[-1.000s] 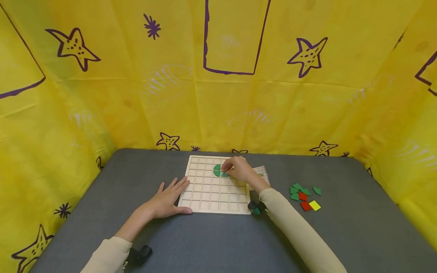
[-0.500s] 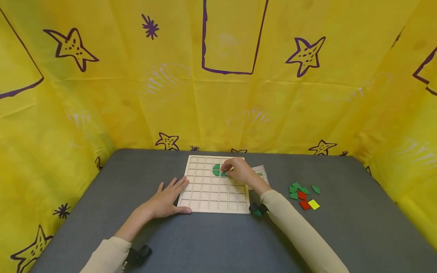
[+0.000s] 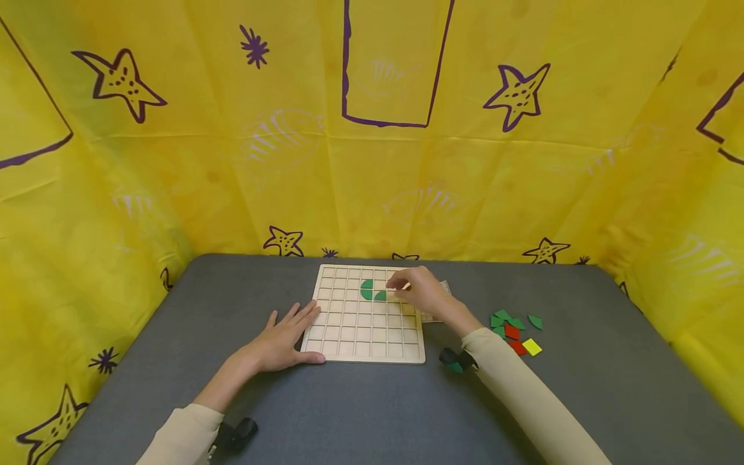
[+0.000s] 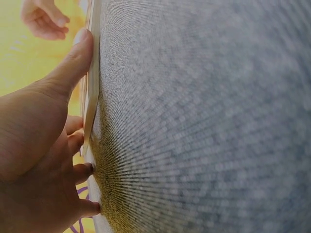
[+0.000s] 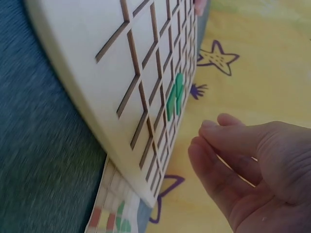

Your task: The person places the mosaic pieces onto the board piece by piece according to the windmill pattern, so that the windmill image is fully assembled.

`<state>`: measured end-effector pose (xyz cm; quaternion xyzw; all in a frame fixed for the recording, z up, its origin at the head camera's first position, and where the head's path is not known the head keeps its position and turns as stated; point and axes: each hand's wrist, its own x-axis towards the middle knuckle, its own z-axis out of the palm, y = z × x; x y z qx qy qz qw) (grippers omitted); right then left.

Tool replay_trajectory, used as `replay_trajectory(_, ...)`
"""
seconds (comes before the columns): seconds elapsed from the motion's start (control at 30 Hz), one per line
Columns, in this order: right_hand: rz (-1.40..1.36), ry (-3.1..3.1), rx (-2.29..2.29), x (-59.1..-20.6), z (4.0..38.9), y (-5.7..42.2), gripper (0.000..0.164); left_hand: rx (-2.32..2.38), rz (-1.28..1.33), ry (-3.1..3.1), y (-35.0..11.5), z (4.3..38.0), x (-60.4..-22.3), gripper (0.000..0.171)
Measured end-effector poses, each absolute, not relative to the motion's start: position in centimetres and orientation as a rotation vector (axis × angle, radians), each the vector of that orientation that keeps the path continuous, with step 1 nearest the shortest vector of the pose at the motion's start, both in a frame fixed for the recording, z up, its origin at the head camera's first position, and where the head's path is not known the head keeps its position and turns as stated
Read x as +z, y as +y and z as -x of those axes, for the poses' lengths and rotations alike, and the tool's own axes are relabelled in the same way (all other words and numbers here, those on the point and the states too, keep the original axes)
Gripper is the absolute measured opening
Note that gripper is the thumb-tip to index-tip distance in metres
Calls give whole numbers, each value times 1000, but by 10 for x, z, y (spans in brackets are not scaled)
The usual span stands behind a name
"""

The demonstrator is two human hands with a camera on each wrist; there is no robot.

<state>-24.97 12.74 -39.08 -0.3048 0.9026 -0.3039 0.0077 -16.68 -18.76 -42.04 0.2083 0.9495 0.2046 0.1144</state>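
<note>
Green tiles [image 3: 516, 323] lie near the card [image 5: 115, 201] the right hand [image 3: 423, 289] partly hides

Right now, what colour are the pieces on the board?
The pieces are green, seen best in the head view.

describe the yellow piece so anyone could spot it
On the gray table, right of the wooden grid board, lies a cluster of pieces. On its near side, beside a red piece, is the yellow piece, the only one not green or red.
</note>
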Motion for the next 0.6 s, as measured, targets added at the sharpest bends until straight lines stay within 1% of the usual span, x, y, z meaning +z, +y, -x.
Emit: replay_trajectory(0.6,917,2858,-947,-386,239,186,19,604,-617,2783,-187,164,-417,102)
